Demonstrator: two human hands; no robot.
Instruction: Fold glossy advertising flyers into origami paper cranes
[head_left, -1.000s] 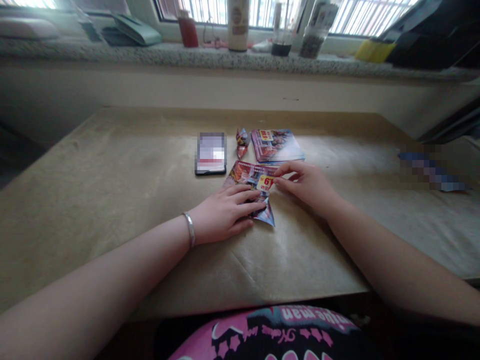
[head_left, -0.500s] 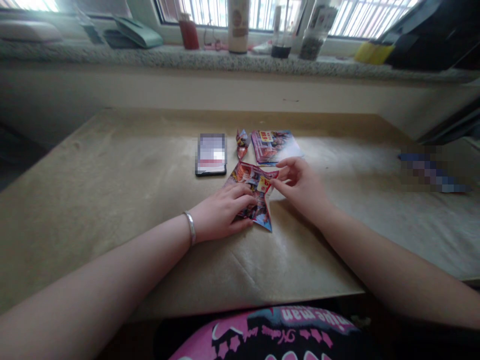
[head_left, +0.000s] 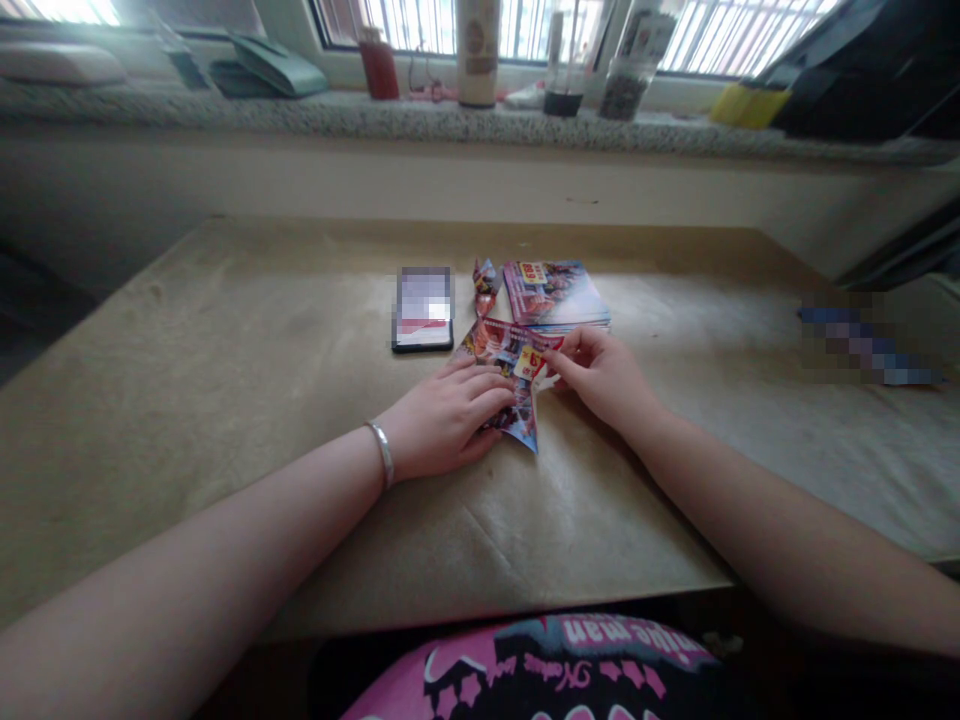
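A colourful printed sheet of paper, partly folded, lies on the brown table. My left hand, with a silver bracelet at the wrist, lies flat on the sheet's lower left part, fingers stretched out. My right hand pinches the sheet's right flap between thumb and fingers near a yellow price tag. Just behind the sheet lie a stack of similar printed sheets and a small folded paper piece.
A black phone lies face up left of the paper. A blurred blue object sits at the table's right. The stone windowsill behind holds bottles, jars and a green case. My pink printed shirt shows at the bottom edge.
My right hand has drawn the right flap of the sheet leftward and down over the middle. My left hand stayed pressed on the sheet.
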